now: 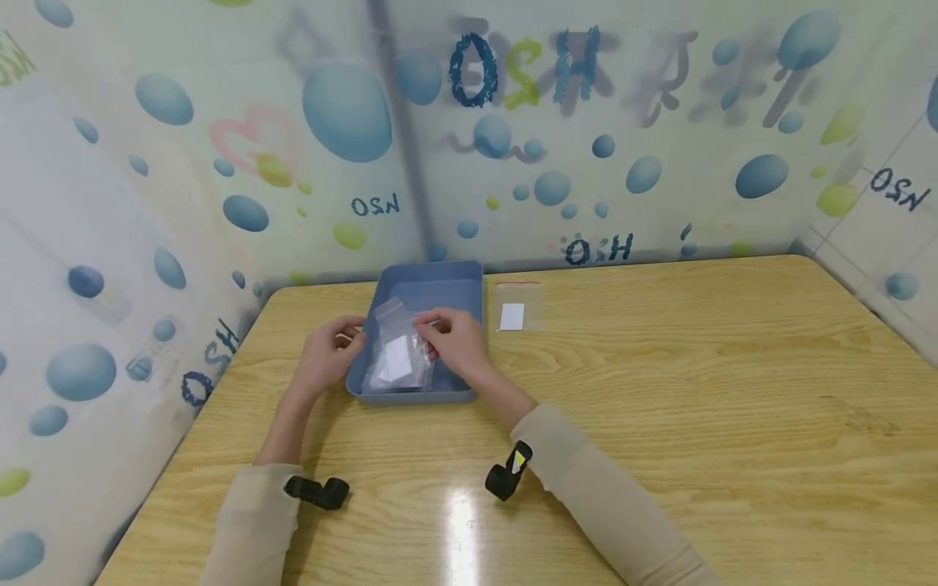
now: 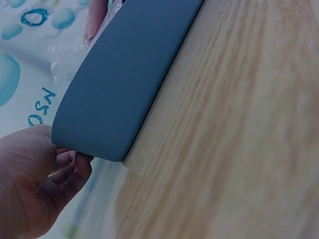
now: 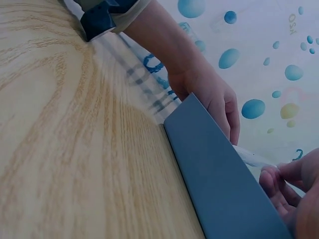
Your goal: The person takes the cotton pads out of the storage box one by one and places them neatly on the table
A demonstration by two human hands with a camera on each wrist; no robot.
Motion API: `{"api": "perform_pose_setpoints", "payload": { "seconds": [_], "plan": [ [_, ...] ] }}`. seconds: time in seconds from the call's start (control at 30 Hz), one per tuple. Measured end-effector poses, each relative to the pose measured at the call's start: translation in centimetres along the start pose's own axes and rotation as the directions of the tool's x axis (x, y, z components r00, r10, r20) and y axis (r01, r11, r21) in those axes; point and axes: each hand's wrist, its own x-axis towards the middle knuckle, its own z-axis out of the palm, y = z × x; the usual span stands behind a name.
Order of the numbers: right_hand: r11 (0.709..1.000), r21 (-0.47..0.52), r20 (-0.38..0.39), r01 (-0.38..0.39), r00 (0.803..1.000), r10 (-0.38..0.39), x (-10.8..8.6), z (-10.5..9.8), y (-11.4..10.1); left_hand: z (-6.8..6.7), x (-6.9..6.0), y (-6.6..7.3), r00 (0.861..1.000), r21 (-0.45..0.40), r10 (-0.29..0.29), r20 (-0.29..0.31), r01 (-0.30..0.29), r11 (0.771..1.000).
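Pinches with the fingers of the right hand (image 1: pixel 456 338), between thumb and index finger, the edge of a clear plastic bag (image 3: pixel 254 158) (seen best from the right wrist, as a thin, shiny strip). Holds that edge over a grey-blue tray (image 1: pixel 418 399), just above clear packaging (image 1: pixel 377 370) lying inside, mostly toward the left and near part. Shows among those layers a white card (image 1: pixel 398 358), slightly tilted. Hard to tell how many layers overlap, or where exactly to part the pinched bag from the rest.

Grips with the curled fingers of the left hand (image 1: pixel 330 354) the left rim of the same tray, with some fingertips partly hidden behind the wall in the left wrist view.

Has on the desk (image 1: pixel 659 391), just beside the tray's right wall and apart from both hands, a flat zip bag (image 1: pixel 531 309) with a reddish line along its far edge and a white insert (image 1: pixel 511 317) inside.

Wears beige sleeves (image 1: pixel 615 513), with a black device (image 1: pixel 502 483) at each cuff. Faces a pale backdrop (image 1: pixel 440 187) printed with blue and green dots and lettering.
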Motion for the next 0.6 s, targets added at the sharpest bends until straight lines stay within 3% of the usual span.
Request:
{"api": "perform_pose_setpoints", "payload": {
  "seconds": [0.6],
  "plan": [
    [0.996,0.087,-0.003,-0.019,1.0,0.02,0.8,-3.0,-0.9,0.2,0.1,-0.2,1.0,0.009,0.006,0.004,-0.007,1.0]
  ]
}}
